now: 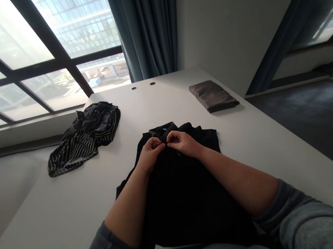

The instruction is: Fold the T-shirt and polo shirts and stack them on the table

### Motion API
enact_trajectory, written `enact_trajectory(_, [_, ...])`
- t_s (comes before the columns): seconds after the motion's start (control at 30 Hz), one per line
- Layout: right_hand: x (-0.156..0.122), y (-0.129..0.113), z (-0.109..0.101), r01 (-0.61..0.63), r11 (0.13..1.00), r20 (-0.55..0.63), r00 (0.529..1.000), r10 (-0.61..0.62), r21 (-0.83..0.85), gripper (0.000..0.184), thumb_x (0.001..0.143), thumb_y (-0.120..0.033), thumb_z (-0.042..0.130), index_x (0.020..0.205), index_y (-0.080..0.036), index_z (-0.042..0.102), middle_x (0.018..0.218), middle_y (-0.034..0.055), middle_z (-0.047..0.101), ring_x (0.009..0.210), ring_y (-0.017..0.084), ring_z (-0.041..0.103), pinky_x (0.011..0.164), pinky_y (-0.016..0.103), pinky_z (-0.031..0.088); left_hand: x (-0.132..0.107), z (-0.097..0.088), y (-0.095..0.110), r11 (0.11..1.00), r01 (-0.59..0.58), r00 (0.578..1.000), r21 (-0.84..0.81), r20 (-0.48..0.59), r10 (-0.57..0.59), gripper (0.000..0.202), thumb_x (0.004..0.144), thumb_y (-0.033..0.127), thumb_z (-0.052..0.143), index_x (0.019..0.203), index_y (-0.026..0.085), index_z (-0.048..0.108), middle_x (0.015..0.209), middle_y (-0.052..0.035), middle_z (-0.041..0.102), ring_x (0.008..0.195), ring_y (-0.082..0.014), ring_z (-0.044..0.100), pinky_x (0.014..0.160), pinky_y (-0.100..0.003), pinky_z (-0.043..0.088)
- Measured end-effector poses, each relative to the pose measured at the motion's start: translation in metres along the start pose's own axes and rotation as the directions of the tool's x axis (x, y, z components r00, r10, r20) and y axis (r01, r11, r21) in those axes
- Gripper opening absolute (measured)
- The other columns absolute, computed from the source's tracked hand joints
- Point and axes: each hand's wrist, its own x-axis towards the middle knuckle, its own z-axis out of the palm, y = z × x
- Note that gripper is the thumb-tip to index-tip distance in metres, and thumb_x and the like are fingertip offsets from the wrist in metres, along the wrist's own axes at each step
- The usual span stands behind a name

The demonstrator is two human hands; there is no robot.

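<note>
A rumpled, striped garment (86, 134) lies left and a flat, folded cloth (213, 95) right, both apart from the black shirt (193, 201) before me on the white counter (58, 225). My left hand (151, 152) and right hand (183, 143) pinch it near the collar (164, 131).

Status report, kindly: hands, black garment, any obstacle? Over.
Left hand, right hand: pinching at collar. Black garment: spread on table. No obstruction; striped garment lies apart.
</note>
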Motion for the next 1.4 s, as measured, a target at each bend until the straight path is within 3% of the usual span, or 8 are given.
enact_trajectory(0.17, [-0.004,0.0,0.003,0.198,0.964,-0.017,0.979,-0.204,-0.175,0.013,0.089,-0.022,0.065,0.1,-0.022,0.07,0.093,0.0015,0.07,0.085,0.018,0.066,0.08,0.032,0.055,0.002,-0.003,-0.003,1.0,-0.016,0.999,-0.007,0.028,0.017,0.041,0.068,0.039,0.089,0.084,0.021,0.056,0.072,0.007,0.052,0.063,-0.008,0.045,0.059,-0.02,0.034])
enact_trajectory(0.37, [-0.005,-0.004,0.004,0.45,0.755,0.024,0.865,-0.501,-0.477,0.017,0.096,-0.016,0.064,0.105,-0.025,0.076,0.103,0.0059,0.068,0.095,0.021,0.067,0.087,0.036,0.058,0.004,-0.003,-0.007,0.994,-0.083,0.997,0.068,0.006,0.083,0.035,0.076,0.038,0.084,0.082,0.021,0.054,0.073,0.0056,0.054,0.067,-0.0099,0.047,0.064,-0.022,0.037])
enact_trajectory(0.5, [-0.005,-0.004,0.005,0.479,0.686,0.054,0.838,-0.542,-0.548,0.018,0.098,-0.016,0.063,0.103,-0.026,0.078,0.103,0.0065,0.068,0.096,0.022,0.068,0.088,0.037,0.058,0.005,-0.003,-0.008,0.977,-0.14,0.989,0.158,-0.03,0.147,0.034,0.078,0.038,0.082,0.081,0.021,0.053,0.077,0.005,0.054,0.07,-0.0104,0.048,0.068,-0.023,0.039])
enact_trajectory(0.63, [-0.004,-0.004,0.007,0.46,0.726,0.004,0.846,-0.533,-0.512,0.019,0.096,-0.014,0.063,0.102,-0.024,0.077,0.103,0.0061,0.071,0.093,0.021,0.07,0.086,0.035,0.058,0.005,-0.003,-0.008,0.952,-0.212,0.975,0.219,-0.023,0.223,0.029,0.081,0.034,0.077,0.083,0.021,0.051,0.084,0.0037,0.056,0.074,-0.0112,0.05,0.071,-0.024,0.042])
enact_trajectory(0.77, [-0.005,-0.005,0.007,0.386,0.833,-0.045,0.898,-0.437,-0.397,0.015,0.093,-0.017,0.064,0.096,-0.024,0.077,0.097,0.0041,0.073,0.089,0.02,0.07,0.083,0.034,0.057,0.005,-0.003,-0.009,0.915,-0.259,0.96,0.309,-0.018,0.278,0.02,0.083,0.029,0.073,0.086,0.022,0.054,0.084,0.0035,0.057,0.075,-0.012,0.052,0.073,-0.025,0.043])
enact_trajectory(1.0, [-0.003,0.004,0.011,0.075,0.997,-0.16,0.984,-0.078,-0.023,0.012,0.081,-0.029,0.073,0.089,-0.021,0.076,0.089,0.0025,0.074,0.082,0.019,0.068,0.078,0.033,0.054,0.004,-0.003,-0.015,0.895,-0.222,0.962,0.387,-0.061,0.266,0.017,0.084,0.025,0.07,0.097,0.022,0.059,0.086,0.0032,0.062,0.07,-0.0113,0.057,0.067,-0.025,0.044])
enact_trajectory(1.17, [0.0,0.008,0.017,-0.112,0.966,-0.176,0.972,0.154,0.232,0.016,0.071,-0.033,0.08,0.081,-0.021,0.074,0.077,-0.0006,0.07,0.07,0.016,0.06,0.069,0.03,0.049,0.005,-0.003,-0.014,0.889,-0.191,0.968,0.416,-0.07,0.24,0.014,0.082,0.02,0.069,0.094,0.022,0.063,0.088,0.0021,0.066,0.072,-0.012,0.059,0.069,-0.026,0.044])
enact_trajectory(1.4, [0.0,0.008,0.019,-0.181,0.86,-0.143,0.95,0.279,0.477,0.024,0.061,-0.029,0.088,0.078,-0.02,0.073,0.072,-0.0028,0.065,0.067,0.012,0.054,0.065,0.027,0.044,0.005,-0.004,-0.013,0.908,-0.196,0.976,0.369,-0.014,0.216,0.018,0.084,0.022,0.068,0.1,0.022,0.062,0.088,0.0025,0.064,0.073,-0.012,0.058,0.07,-0.026,0.046])
